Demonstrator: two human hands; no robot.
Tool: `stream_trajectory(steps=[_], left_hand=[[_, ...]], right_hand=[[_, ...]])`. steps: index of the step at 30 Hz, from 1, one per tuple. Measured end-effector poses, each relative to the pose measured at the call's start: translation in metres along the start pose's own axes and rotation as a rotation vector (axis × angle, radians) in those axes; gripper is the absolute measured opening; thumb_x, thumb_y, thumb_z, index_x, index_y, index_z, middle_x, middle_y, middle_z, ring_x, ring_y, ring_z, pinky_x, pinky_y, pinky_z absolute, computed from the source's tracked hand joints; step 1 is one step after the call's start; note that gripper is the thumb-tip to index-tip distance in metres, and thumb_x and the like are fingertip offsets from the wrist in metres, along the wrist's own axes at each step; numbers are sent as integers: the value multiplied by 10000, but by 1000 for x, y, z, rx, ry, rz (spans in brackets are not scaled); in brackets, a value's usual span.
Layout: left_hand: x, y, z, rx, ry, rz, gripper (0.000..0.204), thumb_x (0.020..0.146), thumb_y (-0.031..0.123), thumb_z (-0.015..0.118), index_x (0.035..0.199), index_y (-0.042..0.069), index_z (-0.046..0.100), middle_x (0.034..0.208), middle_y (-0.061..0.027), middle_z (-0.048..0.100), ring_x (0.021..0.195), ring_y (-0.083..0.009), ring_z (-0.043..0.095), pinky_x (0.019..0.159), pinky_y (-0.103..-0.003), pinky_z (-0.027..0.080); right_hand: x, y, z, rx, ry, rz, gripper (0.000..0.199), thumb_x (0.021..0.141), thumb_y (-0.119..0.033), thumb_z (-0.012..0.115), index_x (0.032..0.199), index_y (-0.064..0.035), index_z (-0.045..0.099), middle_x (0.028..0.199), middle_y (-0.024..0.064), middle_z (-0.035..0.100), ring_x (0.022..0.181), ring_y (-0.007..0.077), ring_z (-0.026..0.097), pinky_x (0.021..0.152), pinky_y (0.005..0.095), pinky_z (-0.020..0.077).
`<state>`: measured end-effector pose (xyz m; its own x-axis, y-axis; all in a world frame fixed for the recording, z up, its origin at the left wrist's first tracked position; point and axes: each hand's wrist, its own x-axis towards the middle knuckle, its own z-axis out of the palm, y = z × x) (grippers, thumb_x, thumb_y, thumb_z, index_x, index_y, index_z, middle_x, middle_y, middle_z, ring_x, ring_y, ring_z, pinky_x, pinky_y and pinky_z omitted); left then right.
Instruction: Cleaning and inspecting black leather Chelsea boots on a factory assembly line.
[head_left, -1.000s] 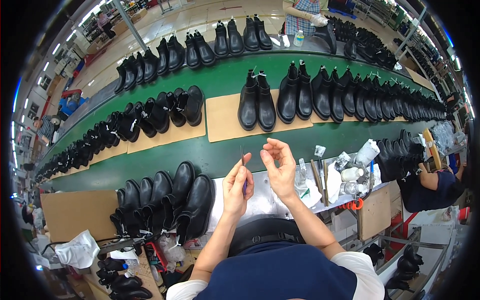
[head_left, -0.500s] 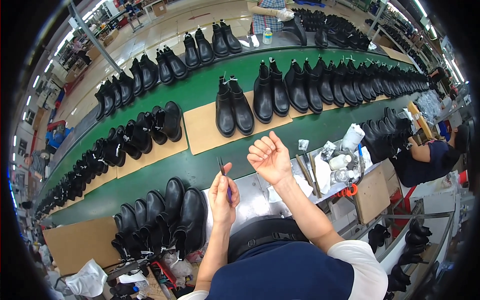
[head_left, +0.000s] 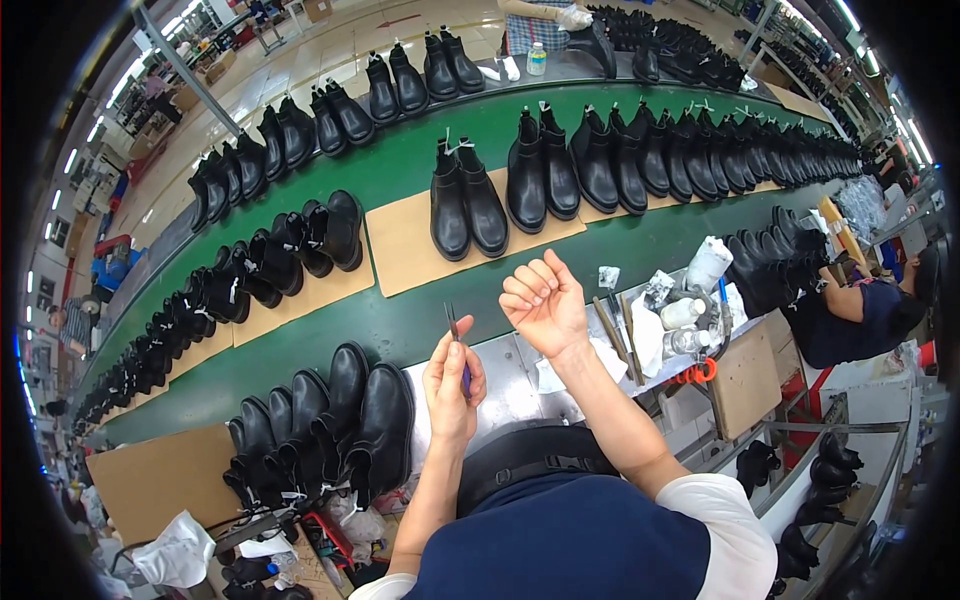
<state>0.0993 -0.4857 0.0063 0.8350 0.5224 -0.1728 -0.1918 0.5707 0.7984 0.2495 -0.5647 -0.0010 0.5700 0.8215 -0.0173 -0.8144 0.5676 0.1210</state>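
Note:
In my left hand (head_left: 453, 385) is a pair of slim thread snips (head_left: 465, 378), purple at the handle, their two thin dark points upward and slightly apart. My right hand (head_left: 545, 305) is raised over the green bench, palm toward me, fingers curled in, with nothing visible in them. Just beyond both hands, a pair of black ankle boots (head_left: 468, 205) stands upright on a cardboard sheet (head_left: 400, 262), white ties at their tops. Left of my left hand, several black boots (head_left: 383, 430) lean together at the bench's near edge.
Long rows of black boots (head_left: 690, 155) line the green bench (head_left: 420, 325). To my right are a white bottle (head_left: 682, 313), a clear bottle (head_left: 688, 342), white cloths and an orange ring-shaped item (head_left: 709, 369). One co-worker (head_left: 850, 310) sits at right; another (head_left: 540, 25) stands across the bench.
The bench and boots sit slightly higher in view. My left hand, with the snips, has shifted a little rightward; the right hand stays curled in nearly the same place.

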Motion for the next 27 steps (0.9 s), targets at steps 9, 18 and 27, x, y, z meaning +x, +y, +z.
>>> stream_trajectory(steps=[9, 18, 27], left_hand=[[2, -11, -3, 403, 178, 192, 510, 855, 56, 641, 1334, 51, 467, 705, 27, 493, 524, -34, 431, 450, -187, 373], [-10, 2, 10, 1750, 10, 474, 684, 831, 104, 566, 1416, -32, 240, 1482, -235, 197, 1407, -370, 96, 1032, -673, 0], [-17, 7, 11, 2200, -180, 533, 627, 833, 132, 485, 1430, 69, 303, 1521, -59, 208, 1418, -253, 145, 1027, -695, -32]], right_hand=[[-12, 23, 1, -933, 229, -105, 384, 965, -345, 432, 704, -78, 524, 640, -28, 471, 617, 80, 424, 594, 224, 356], [-19, 21, -30, -1288, 272, -170, 246, 918, -253, 580, 936, -22, 663, 838, 35, 659, 702, 85, 560, 641, 214, 441], [-27, 20, -24, -1228, 163, -109, 211, 923, -214, 575, 901, -15, 642, 779, 1, 615, 707, 74, 548, 634, 228, 448]])
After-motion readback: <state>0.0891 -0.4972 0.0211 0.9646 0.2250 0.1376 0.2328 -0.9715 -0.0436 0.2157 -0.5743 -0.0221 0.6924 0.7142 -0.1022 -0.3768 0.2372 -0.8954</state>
